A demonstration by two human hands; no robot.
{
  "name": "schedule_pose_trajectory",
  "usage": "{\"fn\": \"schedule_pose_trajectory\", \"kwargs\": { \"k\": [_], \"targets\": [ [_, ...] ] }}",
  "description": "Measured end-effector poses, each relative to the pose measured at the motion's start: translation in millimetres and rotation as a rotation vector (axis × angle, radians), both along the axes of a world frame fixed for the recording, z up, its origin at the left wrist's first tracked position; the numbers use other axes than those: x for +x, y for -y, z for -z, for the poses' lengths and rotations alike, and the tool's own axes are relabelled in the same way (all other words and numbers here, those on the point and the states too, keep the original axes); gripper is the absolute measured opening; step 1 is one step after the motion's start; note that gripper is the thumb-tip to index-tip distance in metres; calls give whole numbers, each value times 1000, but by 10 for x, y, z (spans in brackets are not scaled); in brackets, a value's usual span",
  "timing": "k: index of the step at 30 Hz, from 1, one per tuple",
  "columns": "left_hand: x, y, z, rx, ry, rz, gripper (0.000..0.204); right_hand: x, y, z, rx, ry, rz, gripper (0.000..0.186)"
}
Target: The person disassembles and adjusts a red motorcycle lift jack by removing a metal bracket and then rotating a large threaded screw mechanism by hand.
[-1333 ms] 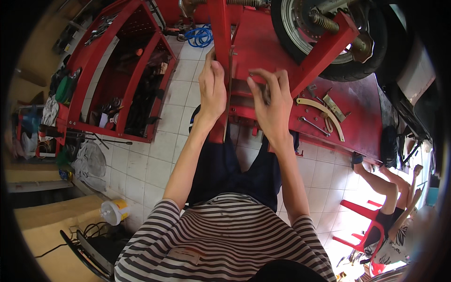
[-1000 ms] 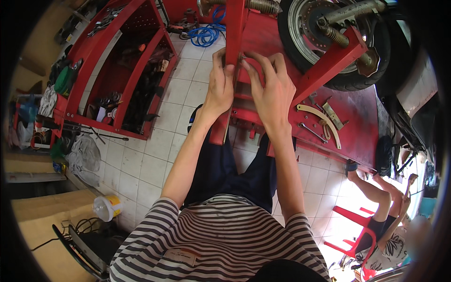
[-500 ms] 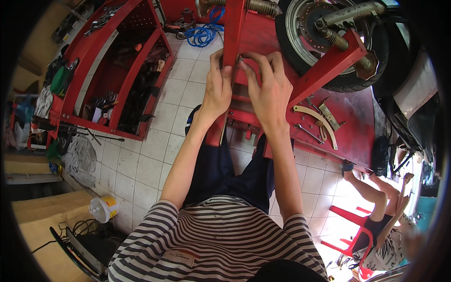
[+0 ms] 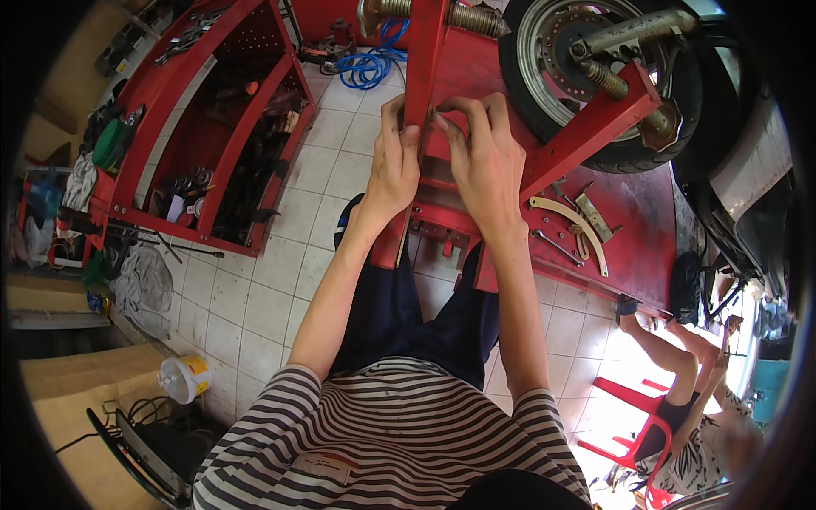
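Both of my hands are raised at a red metal post point(image 4: 425, 64) in front of me. My left hand point(image 4: 393, 166) is closed at the post's left side, the thumb pressed near its edge and the fingers curled. Post and fingers hide whatever it may grip. On the other side, my right hand point(image 4: 486, 161) is pinched, its thumb and index fingertips meeting at the post's right edge. Something small and dark may sit between those tips, too small to name. A threaded rod with a coarse screw point(image 4: 476, 19) crosses the post's top, above my hands.
Right of me, a motorcycle wheel point(image 4: 517, 64) stands by a slanted red arm point(image 4: 586, 132) on a red platform point(image 4: 637, 221). A wrench point(image 4: 558, 247), a curved cream strip point(image 4: 586, 228) and a metal bracket point(image 4: 595, 217) lie there. A red tool cart point(image 4: 229, 153) stands left; a person sits on a red chair point(image 4: 633, 433).
My hands keep nearly the same pose at the post, with only slight finger shifts. The whole view has moved a little.
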State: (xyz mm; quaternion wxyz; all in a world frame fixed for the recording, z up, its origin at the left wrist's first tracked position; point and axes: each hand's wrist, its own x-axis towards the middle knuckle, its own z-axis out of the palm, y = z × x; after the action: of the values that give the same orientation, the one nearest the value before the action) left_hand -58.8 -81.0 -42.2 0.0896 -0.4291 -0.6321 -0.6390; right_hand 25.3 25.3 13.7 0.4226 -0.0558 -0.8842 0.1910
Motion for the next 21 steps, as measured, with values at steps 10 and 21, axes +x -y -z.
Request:
{"fn": "schedule_pose_trajectory", "kwargs": {
  "k": [10, 21],
  "targets": [
    [44, -2, -50, 0, 24, -14, 47, -9, -32, 2, -15, 24, -39, 19],
    [18, -7, -16, -1, 26, -6, 47, -15, -63, -1, -60, 55, -68, 19]
  ]
}}
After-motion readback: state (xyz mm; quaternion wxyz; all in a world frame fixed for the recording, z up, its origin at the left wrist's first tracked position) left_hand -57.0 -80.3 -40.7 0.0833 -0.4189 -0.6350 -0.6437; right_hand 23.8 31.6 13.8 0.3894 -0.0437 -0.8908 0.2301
